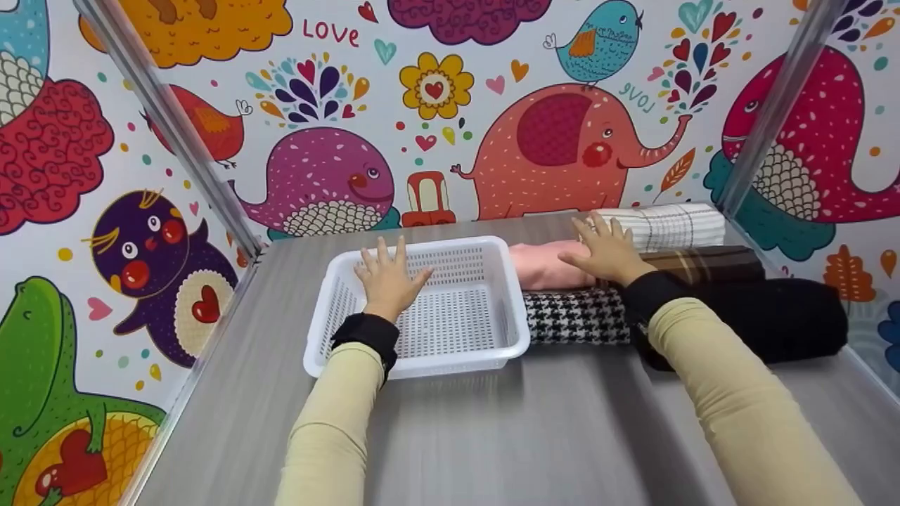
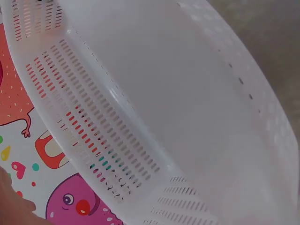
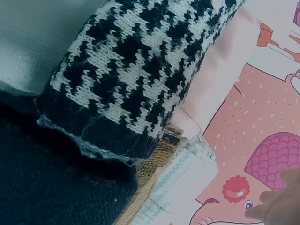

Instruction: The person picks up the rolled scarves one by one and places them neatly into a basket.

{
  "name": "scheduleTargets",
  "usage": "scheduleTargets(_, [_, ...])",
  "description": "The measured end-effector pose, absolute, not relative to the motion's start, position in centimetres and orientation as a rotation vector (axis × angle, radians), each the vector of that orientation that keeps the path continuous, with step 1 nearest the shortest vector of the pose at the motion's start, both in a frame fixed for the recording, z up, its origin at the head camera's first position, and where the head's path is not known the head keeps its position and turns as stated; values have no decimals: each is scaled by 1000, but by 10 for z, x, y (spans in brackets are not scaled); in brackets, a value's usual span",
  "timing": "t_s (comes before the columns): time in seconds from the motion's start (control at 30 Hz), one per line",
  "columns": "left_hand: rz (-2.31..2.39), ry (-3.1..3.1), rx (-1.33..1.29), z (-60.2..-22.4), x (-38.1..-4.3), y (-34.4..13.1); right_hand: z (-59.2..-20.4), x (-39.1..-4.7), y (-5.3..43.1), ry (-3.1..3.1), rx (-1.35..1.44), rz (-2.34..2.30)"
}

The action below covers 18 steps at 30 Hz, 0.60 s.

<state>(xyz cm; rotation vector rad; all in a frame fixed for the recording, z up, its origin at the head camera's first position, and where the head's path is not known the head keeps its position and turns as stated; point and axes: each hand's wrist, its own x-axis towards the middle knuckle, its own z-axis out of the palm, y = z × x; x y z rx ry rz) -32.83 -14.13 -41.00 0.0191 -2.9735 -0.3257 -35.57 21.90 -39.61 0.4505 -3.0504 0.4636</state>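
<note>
My left hand [image 1: 391, 282] hovers over the white plastic basket [image 1: 517, 344], its fingers spread and nothing in them. Slotted walls and a bare bottom show inside the basket. Above the rolled cloths my right hand [image 1: 606, 247] is held with fingers apart, also holding nothing. Closest to it are a pink roll [image 1: 541, 266], a white checked roll [image 1: 675, 226] and a brown plaid roll [image 1: 717, 267]. In front lie a black-and-white houndstooth knit roll [image 3: 136, 61] and a thick black roll [image 1: 780, 320]. Only some fingers of each hand appear in the wrist views.
A grey wood-grain table [image 1: 450, 436] carries everything. Cartoon-printed panels [image 1: 436, 91] stand at the back and both sides, with metal posts [image 1: 169, 126] at the corners. The houndstooth and pink rolls sit right beside the basket's right wall.
</note>
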Motion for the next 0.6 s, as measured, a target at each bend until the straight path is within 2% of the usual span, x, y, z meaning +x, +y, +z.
scheduleTargets(0.23, [-358,-2976,14,-416,-325,-140,-400,-350,227,-3073,556,490])
scheduleTargets(0.47, [-378,-2997,4,-418,-321,-141,-420,-342,221,-3191,979,589])
scheduleTargets(0.6, [-399,-3019,-9,-418,-319,-140,-440,-334,212,-3307,1074,305])
